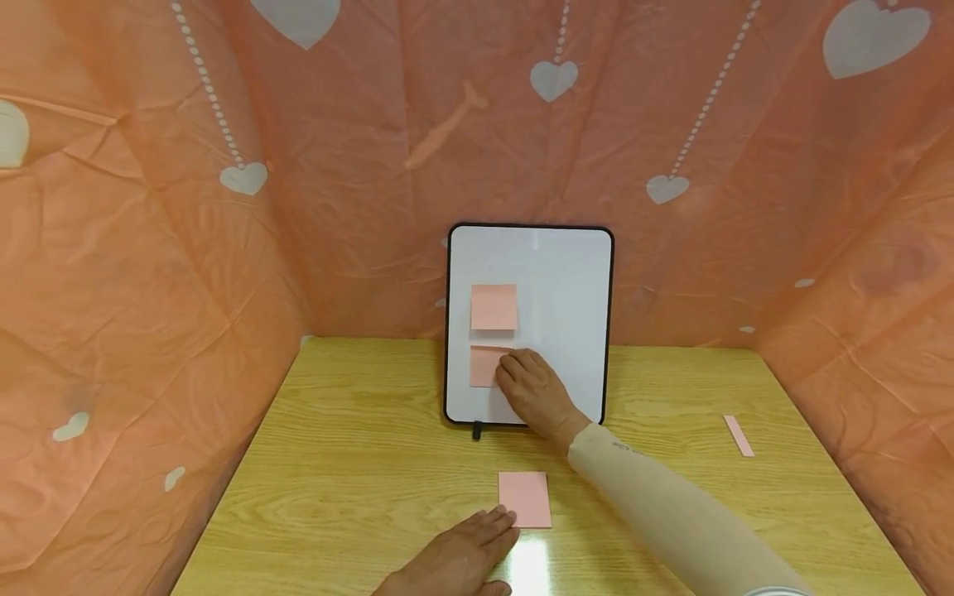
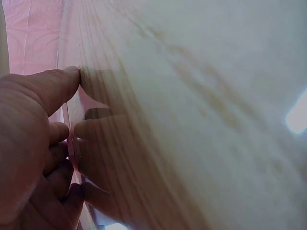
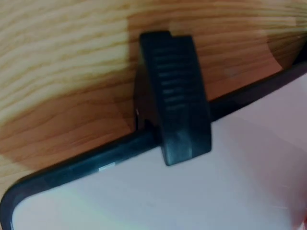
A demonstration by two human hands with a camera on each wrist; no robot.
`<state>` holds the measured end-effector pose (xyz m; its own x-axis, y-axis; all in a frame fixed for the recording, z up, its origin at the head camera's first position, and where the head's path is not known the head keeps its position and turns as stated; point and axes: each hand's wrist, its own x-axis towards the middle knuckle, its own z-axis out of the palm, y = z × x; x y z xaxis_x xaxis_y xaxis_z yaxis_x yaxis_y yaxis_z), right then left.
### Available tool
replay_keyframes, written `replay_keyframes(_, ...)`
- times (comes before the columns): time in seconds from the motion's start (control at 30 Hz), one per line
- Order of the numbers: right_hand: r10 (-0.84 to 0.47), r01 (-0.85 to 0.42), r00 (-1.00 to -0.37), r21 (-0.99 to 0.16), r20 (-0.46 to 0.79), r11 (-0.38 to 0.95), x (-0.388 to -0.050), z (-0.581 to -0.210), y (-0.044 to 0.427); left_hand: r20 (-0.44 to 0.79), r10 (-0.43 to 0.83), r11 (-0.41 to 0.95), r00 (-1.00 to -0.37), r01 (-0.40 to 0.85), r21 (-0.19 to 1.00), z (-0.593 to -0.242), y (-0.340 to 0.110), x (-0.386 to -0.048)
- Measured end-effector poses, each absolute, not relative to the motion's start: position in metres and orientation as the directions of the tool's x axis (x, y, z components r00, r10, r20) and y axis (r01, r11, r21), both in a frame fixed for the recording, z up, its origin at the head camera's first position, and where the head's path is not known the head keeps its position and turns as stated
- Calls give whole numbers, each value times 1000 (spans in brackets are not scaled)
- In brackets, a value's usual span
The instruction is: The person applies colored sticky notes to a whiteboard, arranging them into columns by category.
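Observation:
A white board (image 1: pixel 562 314) with a black frame stands upright at the back of the table. One pink sticky note (image 1: pixel 493 307) is on its left half. Below it is a second pink sticky note (image 1: pixel 483 369), its top edge bent over; my right hand (image 1: pixel 535 393) holds its right side with bent fingers, hiding that part. On the table lies a pink sticky-note pad (image 1: pixel 525 499). My left hand (image 1: pixel 456 556) rests flat beside it, fingertips touching its lower left corner. The left wrist view shows the same left hand (image 2: pixel 29 143) against the glossy tabletop.
A black clip (image 1: pixel 477 430) sits at the board's bottom edge; the right wrist view shows this black clip (image 3: pixel 177 98) close up. A narrow pink strip (image 1: pixel 739 436) lies at the table's right. Orange cloth (image 1: pixel 358 248) with hearts hangs around the wooden table (image 1: pixel 335 463).

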<state>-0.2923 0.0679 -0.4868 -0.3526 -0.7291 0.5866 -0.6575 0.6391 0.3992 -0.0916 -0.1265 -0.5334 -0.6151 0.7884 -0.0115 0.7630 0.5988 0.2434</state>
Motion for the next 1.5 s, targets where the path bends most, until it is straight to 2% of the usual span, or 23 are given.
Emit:
replay_keyframes(0.43, -689, -603, -364, 405, 627, 687, -293, -494, 73, -16, 785, 603, -619, 758, 248, -534, -124, -90)
replay_keyframes(0.77, -686, -551, -455, 425, 568, 718, -287, -494, 75, -5, 792, 596, -611, 770, 227, -533, -123, -91)
replay_keyframes(0.93, -687, -542, -477, 431, 548, 721, -286, -496, 75, -15, 790, 605, -613, 775, 184, -530, -121, -92)
replay_keyframes(1.17, -689, -549, -499, 423, 526, 721, -286, -494, 75, 75, 773, 619, -630, 775, 128, -526, -116, -96)
replay_keyframes(1.5, -699, -559, -492, 427, 519, 710, -287, -494, 73, 94, 723, 650, -684, 720, 242, -521, -113, -103)
